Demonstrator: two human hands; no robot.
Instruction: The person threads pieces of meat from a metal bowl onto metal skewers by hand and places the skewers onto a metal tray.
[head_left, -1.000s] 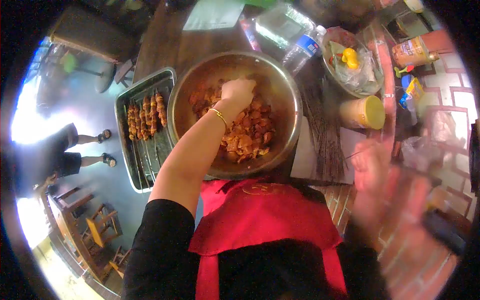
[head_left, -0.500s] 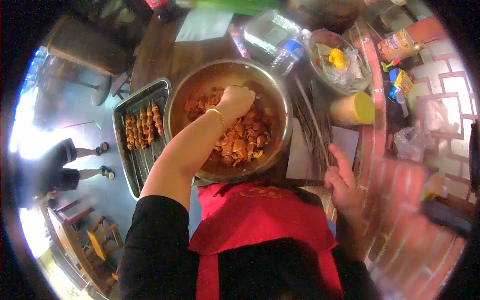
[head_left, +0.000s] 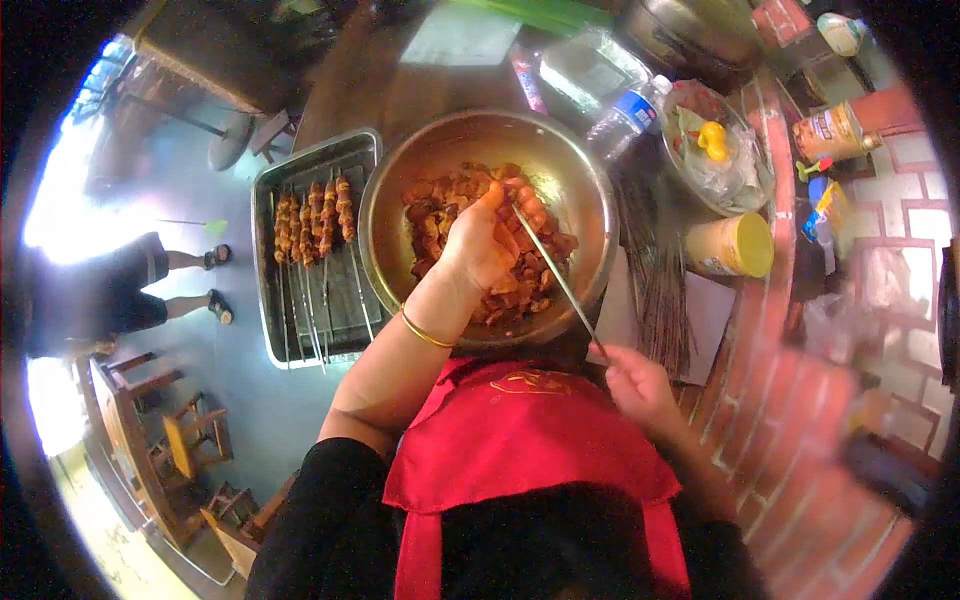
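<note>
A large metal bowl (head_left: 590, 230) holds many pieces of reddish, seasoned meat (head_left: 430, 200). My left hand (head_left: 485, 240), a gold bracelet at its wrist, is over the meat, with its fingers curled round some pieces. Near the front right of the bowl, my right hand (head_left: 640, 382) grips the lower end of a thin skewer (head_left: 560, 280). The skewer slants up and left over the rim, its tip at the meat by my left fingers. Left of the bowl, a metal tray (head_left: 262, 290) holds several loaded meat skewers (head_left: 315, 222).
Bare skewers (head_left: 655, 280) lie right of the bowl, near a yellow-lidded tub (head_left: 735, 245). Behind are a plastic bottle (head_left: 630, 115), a bowl with plastic bags (head_left: 735, 180) and a metal pot (head_left: 690, 40). Someone's legs (head_left: 185, 260) and wooden stools (head_left: 195, 435) show at the left.
My right hand has moved left from beside the bare skewers to the bowl's front, now with a skewer extending into the bowl. My left hand has turned, and its thumb and fingers show at the skewer tip.
</note>
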